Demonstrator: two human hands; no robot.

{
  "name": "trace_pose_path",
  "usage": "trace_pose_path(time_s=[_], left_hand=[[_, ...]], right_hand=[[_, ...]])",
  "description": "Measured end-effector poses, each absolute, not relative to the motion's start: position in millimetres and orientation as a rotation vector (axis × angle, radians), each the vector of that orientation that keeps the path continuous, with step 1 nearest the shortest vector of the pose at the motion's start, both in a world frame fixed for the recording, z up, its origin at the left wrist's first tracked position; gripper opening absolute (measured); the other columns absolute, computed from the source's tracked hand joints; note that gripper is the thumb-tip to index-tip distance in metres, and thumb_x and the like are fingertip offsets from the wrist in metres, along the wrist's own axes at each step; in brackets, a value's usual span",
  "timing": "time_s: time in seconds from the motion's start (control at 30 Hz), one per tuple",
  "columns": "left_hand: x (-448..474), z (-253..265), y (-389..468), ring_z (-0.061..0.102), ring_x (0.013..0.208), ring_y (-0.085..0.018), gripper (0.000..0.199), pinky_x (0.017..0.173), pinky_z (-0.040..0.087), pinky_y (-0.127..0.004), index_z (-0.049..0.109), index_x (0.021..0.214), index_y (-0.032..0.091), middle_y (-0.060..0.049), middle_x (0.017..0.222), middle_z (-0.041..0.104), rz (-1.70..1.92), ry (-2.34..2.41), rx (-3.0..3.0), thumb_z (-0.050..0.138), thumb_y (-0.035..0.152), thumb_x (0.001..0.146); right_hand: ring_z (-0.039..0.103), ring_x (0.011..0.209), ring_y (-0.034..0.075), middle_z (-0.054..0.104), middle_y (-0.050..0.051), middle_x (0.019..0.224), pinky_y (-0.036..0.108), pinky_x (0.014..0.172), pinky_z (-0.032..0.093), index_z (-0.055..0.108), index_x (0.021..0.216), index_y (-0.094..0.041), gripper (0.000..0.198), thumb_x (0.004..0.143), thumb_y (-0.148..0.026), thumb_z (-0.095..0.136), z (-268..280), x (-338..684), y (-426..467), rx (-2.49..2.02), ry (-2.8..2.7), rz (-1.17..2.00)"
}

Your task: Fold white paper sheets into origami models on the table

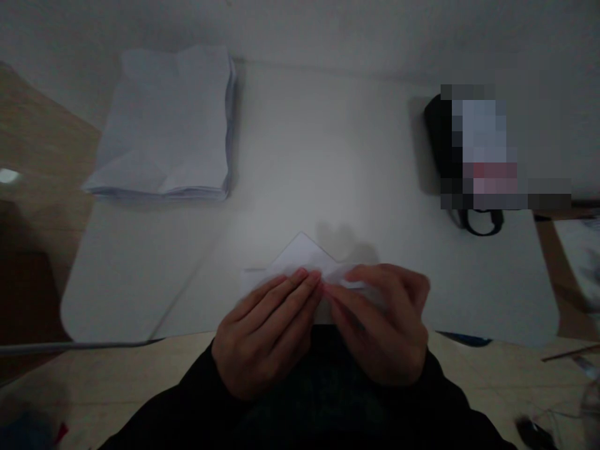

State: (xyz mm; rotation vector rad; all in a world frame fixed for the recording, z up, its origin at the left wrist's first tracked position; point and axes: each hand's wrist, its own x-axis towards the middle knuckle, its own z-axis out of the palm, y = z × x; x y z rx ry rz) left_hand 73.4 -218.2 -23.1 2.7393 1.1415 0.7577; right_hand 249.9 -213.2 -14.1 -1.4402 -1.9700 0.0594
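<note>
A folded sheet of white paper (301,250) lies at the table's front edge, its pointed top facing away from me. My left hand (269,337) rests flat on the left part of the paper, fingers stretched out side by side. On the right part, my right hand (384,319) has its fingers bent, with thumb and fingertips closed on a paper flap. Both sets of fingertips almost meet near the middle. Much of the paper's lower part is hidden under the hands.
A stack of white paper (173,125) with uneven edges lies at the back left of the white table (323,156). A black bag (438,137) with a loop strap, partly blurred out, stands at the back right. The table's front edge runs just before my body.
</note>
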Motion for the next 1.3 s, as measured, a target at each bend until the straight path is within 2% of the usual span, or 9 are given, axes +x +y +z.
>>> trace_pose_path(time_s=[0.13,0.4,0.57,0.77,0.93,1.03,1.13,1.2,1.3], left_hand=[[74.6,-24.8,-217.3,0.055,0.114,-0.022,0.032,0.096,0.048,-0.033,0.063,0.104,0.009,-0.009,0.119,0.061,0.821,1.128,2.740,0.063,0.011,0.072],[67.8,-26.2,-216.0,0.057,0.111,-0.021,0.040,0.094,0.047,-0.034,0.060,0.112,0.011,-0.007,0.117,0.062,0.781,1.144,2.819,0.064,0.014,0.072],[53.3,-28.0,-223.2,0.062,0.103,-0.022,0.040,0.091,0.043,-0.039,0.060,0.112,0.018,-0.003,0.112,0.065,0.770,1.339,2.880,0.066,0.015,0.073],[26.5,-27.8,-231.3,0.063,0.101,-0.023,0.043,0.089,0.040,-0.039,0.060,0.112,0.019,-0.005,0.110,0.067,0.801,1.450,2.903,0.069,0.014,0.070],[17.4,-23.5,-237.1,0.065,0.094,-0.022,0.038,0.091,0.037,-0.040,0.061,0.108,0.017,-0.007,0.105,0.069,0.912,1.380,2.913,0.071,0.020,0.072],[19.2,-23.1,-246.5,0.066,0.090,-0.019,0.022,0.087,0.038,-0.038,0.063,0.100,0.017,-0.004,0.094,0.072,1.030,1.281,2.887,0.063,0.014,0.078],[25.9,-20.5,-256.4,0.066,0.087,-0.018,0.018,0.083,0.039,-0.036,0.064,0.095,0.015,-0.005,0.088,0.072,1.076,1.153,2.858,0.048,0.012,0.087],[32.7,-13.3,-257.5,0.065,0.085,-0.017,0.017,0.080,0.040,-0.035,0.064,0.088,0.016,-0.005,0.084,0.071,1.139,1.144,2.784,0.047,0.012,0.087],[45.7,9.0,-242.3,0.064,0.080,-0.015,0.008,0.076,0.044,-0.032,0.060,0.079,0.017,-0.003,0.078,0.067,1.392,1.205,2.535,0.056,0.011,0.082]], right_hand=[[0.063,0.087,0.017,0.072,0.003,0.086,0.034,0.076,0.043,0.066,0.092,-0.015,0.017,0.076,-0.011,0.063,-19.6,245.6,-225.1,-1.257,-2.104,0.113],[0.062,0.093,0.022,0.072,0.000,0.092,0.044,0.087,0.042,0.069,0.091,-0.023,0.019,0.073,-0.019,0.067,-22.7,261.7,-227.3,-1.365,-2.091,0.043],[0.061,0.092,0.024,0.069,0.006,0.097,0.043,0.081,0.047,0.071,0.088,-0.022,0.017,0.071,-0.018,0.068,-24.2,272.3,-226.9,-1.417,-2.040,-0.005],[0.060,0.091,0.023,0.067,0.009,0.097,0.041,0.076,0.050,0.071,0.088,-0.021,0.020,0.069,-0.014,0.069,-30.4,278.9,-227.6,-1.357,-2.005,-0.092],[0.060,0.090,0.024,0.066,0.011,0.097,0.041,0.074,0.052,0.069,0.087,-0.017,0.019,0.068,-0.012,0.068,-31.2,274.2,-230.8,-1.340,-1.929,-0.182],[0.057,0.100,0.028,0.063,0.017,0.106,0.044,0.080,0.051,0.067,0.087,-0.012,0.020,0.071,-0.022,0.067,-28.7,263.3,-234.1,-1.251,-1.954,-0.179],[0.055,0.106,0.029,0.062,0.020,0.109,0.043,0.082,0.051,0.064,0.097,-0.007,0.038,0.076,-0.039,0.062,-27.3,252.4,-236.2,-0.993,-2.145,-0.130],[0.058,0.100,0.025,0.066,0.017,0.102,0.039,0.079,0.051,0.063,0.102,-0.007,0.034,0.080,-0.032,0.058,-23.4,248.3,-234.1,-0.851,-2.223,-0.166],[0.062,0.081,0.017,0.069,0.008,0.087,0.030,0.069,0.049,0.065,0.094,-0.011,0.018,0.079,-0.009,0.055,-4.3,245.7,-221.2,-0.794,-2.177,-0.192]])
